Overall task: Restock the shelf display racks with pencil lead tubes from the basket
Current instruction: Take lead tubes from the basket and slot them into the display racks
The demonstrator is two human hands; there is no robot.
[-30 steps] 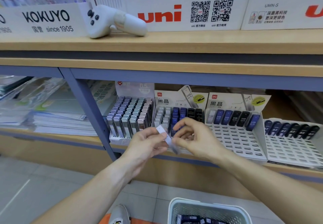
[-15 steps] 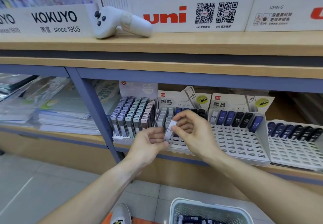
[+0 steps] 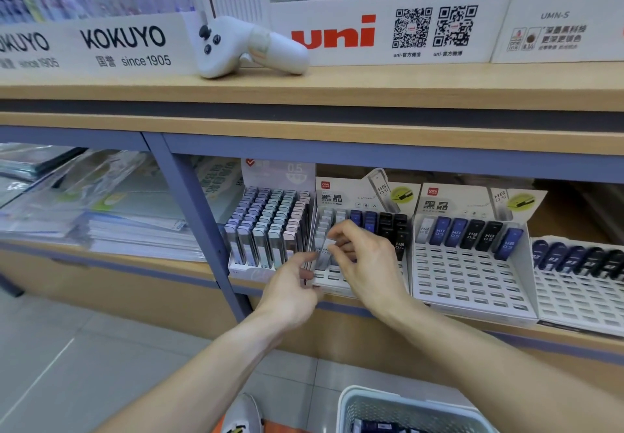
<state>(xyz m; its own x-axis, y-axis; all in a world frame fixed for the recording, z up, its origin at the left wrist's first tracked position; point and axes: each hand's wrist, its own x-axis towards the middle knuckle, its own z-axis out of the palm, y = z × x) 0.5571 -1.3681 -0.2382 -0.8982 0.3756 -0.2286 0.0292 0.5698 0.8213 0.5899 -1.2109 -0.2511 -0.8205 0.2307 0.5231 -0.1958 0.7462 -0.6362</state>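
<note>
Down at six o'clock sits the white basket [image 3: 347, 409], dark lead tubes showing in its bottom, so there is stock left to place. Up from there, the left hand [image 3: 290, 292] reaches toward the front edge of the half-filled rack [image 3: 381, 284], fingers loosely extended; whether they touch it I cannot tell. Just right of it, the right hand [image 3: 366, 258] pinches a clear lead tube [image 3: 327, 250] between thumb and fingertips, tilted, its foot down at the white column on the rack's left side. Looks like a seating move, not yet home. At nine o'clock from it, the pastel rack [image 3: 266, 226] is packed full. Out at three o'clock, the second rack [image 3: 472, 284] carries one back row only, and the far rack [image 3: 580, 294] likewise, rows of open slots in front. Plenty left, by my reckoning.
</note>
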